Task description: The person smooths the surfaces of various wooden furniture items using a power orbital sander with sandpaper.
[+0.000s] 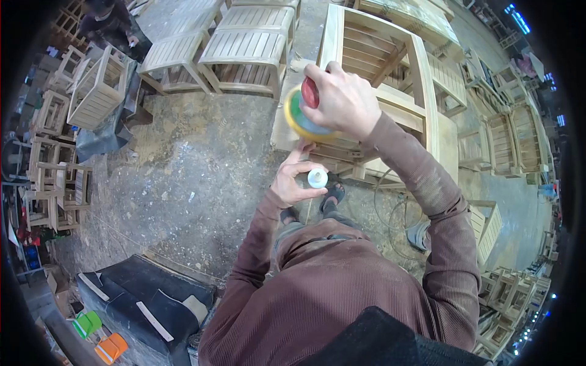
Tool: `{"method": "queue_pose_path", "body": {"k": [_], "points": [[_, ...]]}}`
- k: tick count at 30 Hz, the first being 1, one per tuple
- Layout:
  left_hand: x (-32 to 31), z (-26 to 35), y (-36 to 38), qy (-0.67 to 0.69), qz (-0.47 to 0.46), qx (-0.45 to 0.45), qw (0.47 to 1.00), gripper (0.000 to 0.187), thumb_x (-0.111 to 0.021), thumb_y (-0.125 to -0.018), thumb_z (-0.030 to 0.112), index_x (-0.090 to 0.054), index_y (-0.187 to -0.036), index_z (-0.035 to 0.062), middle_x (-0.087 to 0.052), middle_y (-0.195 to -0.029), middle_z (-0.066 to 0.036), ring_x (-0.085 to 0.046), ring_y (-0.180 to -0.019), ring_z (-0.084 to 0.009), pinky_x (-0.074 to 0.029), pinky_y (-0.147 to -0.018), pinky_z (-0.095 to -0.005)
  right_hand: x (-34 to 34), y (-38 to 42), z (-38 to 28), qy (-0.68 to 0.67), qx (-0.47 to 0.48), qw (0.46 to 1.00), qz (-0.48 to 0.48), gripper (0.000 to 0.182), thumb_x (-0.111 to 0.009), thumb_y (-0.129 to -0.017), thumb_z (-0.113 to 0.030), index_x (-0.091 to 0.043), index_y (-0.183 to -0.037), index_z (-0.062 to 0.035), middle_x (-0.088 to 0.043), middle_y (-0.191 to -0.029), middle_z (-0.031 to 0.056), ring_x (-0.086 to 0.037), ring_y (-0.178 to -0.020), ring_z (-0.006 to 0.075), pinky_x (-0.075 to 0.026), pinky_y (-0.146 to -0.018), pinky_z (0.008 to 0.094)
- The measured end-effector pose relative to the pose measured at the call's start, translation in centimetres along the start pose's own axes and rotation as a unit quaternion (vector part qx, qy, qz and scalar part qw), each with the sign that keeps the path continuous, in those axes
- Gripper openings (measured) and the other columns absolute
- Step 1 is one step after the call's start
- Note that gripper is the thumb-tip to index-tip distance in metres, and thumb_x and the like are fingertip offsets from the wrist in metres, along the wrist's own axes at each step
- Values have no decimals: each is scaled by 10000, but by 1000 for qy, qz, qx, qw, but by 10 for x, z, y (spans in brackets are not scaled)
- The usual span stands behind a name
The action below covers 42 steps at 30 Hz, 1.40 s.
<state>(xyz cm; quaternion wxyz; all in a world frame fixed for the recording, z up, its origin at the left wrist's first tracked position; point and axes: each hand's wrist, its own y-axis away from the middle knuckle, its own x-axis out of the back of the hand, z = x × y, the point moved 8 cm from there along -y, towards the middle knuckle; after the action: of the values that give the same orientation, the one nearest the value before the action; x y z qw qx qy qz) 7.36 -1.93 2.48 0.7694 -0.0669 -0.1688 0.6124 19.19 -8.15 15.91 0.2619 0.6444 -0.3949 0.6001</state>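
My right hand (349, 102) is raised and closed around a round sander (310, 94) with a red top. Its yellow-rimmed disc (292, 119), partly green and smeared by motion, tilts toward the floor side. Below it, my left hand (293, 186) curls thumb and fingers around a small white bottle (317, 177), seen from above with its nozzle pointing up at me. Just past both hands stands a wooden chair frame (421, 73) with slats, partly covered by my right hand and forearm.
Slatted wooden chairs (244, 52) stand ahead, with more wooden frames (101, 88) at the left. A person (107, 27) works at the far left. A hose (381, 210) loops on the floor at right. A black-covered bench (131, 293) with green and orange items (111, 348) sits lower left.
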Motion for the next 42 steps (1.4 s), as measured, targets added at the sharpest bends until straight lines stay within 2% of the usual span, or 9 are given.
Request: {"method": "queue_pose_path", "body": {"k": [5,11,17,18,19,22,24,27,42], "points": [[55,58,9,91,-34,-6,995,369,-780,-600,146,-663,-938,52,-545,-1174,-166,-545,-1029,-293,-408,-923,-378,-1,-61,28,-18,-1,997,81,257,-600,-713,-316,-551,-862,-112,-602,-830,203,-627,-703,383,-522,-655,453],[85,256,22,343,-75,-334,875,373,-534,-874,467,-508,-833,97,-661,-926,-209,-549,-807,-259,-407,-762,-379,5,-49,5,-28,15,998,51,303,-605,-706,-336,-520,-887,-108,-603,-789,192,-621,-744,394,-507,-655,470],[62,309,17,298,-101,-213,925,315,-323,-980,386,-456,-891,114,-686,-822,-76,-468,-981,-218,-366,-885,-386,5,-57,11,-2,-17,999,39,306,-588,-735,-318,-545,-938,-94,-594,-830,198,-633,-775,377,-525,-693,450],[47,272,38,502,-418,-238,719,641,-866,-607,154,-516,-1072,-115,-628,-812,-115,-642,-641,-134,-521,-505,-210,7,-58,13,9,-17,998,56,321,-586,-741,-324,-544,-953,-86,-593,-838,199,-634,-772,378,-525,-693,451],[50,280,32,505,-417,-236,718,641,-866,-607,154,-516,-1072,-115,-628,-812,-115,-642,-641,-134,-521,-505,-210,8,-57,15,23,-20,997,70,336,-584,-747,-329,-542,-968,-78,-593,-846,200,-636,-770,379,-525,-694,453],[28,297,14,472,-374,-207,771,724,-895,-525,339,-545,-1009,-69,-594,-823,-164,-603,-712,-287,-496,-580,-336,4,-47,16,2,-33,999,24,335,-576,-758,-334,-546,-979,-85,-593,-868,201,-642,-739,376,-533,-660,450],[49,278,19,425,179,-302,834,433,-391,-942,474,-459,-684,133,-630,-581,-65,-478,-748,-211,-422,-716,-408,0,-29,3,0,4,1000,10,289,-580,-744,-291,-518,-956,-104,-566,-810,186,-642,-647,352,-540,-595,432],[59,266,-2,331,-28,-277,902,198,-425,-957,279,-440,-885,95,-682,-867,-56,-512,-911,-197,-399,-858,-424,2,-10,-13,-23,74,996,50,330,-580,-743,-338,-511,-979,-118,-577,-877,209,-630,-692,385,-534,-628,446],[110,74,37,208,286,-46,934,475,-548,-831,509,-470,-959,58,-507,-1014,-171,-452,-957,-262,-355,-821,-389,-1,-21,3,10,16,997,73,358,-577,-756,-358,-517,-1010,-112,-573,-850,227,-636,-686,401,-536,-588,457]]}}
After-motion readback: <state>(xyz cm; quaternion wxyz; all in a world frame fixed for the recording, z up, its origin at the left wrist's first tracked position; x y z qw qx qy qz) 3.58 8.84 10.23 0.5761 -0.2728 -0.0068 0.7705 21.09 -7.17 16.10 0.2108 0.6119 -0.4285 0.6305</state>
